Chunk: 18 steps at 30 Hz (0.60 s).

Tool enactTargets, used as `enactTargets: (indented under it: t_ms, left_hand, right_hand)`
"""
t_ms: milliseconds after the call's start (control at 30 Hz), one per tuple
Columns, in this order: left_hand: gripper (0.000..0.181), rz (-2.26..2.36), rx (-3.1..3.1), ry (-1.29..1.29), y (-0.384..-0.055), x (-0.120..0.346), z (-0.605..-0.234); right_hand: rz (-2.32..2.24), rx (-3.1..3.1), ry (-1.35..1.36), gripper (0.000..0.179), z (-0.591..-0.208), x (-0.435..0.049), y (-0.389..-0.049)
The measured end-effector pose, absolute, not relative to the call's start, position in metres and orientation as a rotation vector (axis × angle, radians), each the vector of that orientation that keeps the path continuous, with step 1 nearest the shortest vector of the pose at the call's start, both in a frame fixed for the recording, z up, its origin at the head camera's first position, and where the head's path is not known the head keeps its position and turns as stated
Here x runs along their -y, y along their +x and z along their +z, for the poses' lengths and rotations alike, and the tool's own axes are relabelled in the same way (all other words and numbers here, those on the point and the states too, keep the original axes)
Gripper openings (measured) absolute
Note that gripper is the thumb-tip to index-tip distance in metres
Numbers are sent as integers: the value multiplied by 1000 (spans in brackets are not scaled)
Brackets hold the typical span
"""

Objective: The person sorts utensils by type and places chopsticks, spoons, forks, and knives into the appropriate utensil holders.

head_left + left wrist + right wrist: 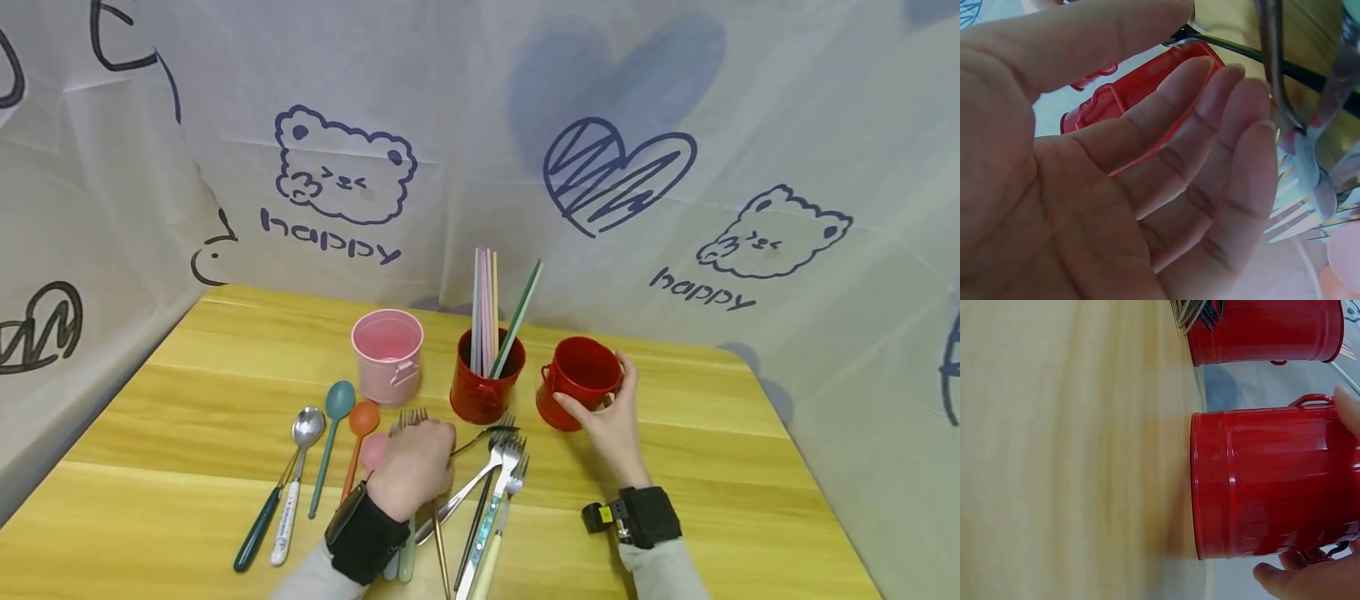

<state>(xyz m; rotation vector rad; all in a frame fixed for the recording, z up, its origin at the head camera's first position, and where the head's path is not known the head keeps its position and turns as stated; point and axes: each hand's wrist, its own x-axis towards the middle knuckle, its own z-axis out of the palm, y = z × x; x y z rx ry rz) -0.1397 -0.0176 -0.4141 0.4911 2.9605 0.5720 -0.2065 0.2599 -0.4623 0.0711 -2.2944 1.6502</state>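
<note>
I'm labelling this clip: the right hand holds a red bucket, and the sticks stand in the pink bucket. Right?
Not quite: the head view shows the sticks standing in the middle red bucket, not the pink bucket. The right hand does hold the other red bucket.

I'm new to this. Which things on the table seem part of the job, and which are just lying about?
Seemingly part of the job:
rightmost red bucket, held in the right grip
forks, beside the left grip

Apparently just lying about:
pink bucket
middle red bucket with coloured sticks
teal spoon
orange spoon
</note>
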Motion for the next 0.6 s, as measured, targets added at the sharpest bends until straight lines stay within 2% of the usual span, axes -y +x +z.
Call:
enactTargets:
  t_ms: [333, 600]
  left_hand:
    - [19, 561, -2928, 436, -142, 23, -417]
    - [26, 547, -2940, 468, -143, 24, -419]
  right_hand:
    - [1676, 2358, 66, 94, -459, -262, -207]
    - [1683, 2382, 26, 95, -458, -262, -210]
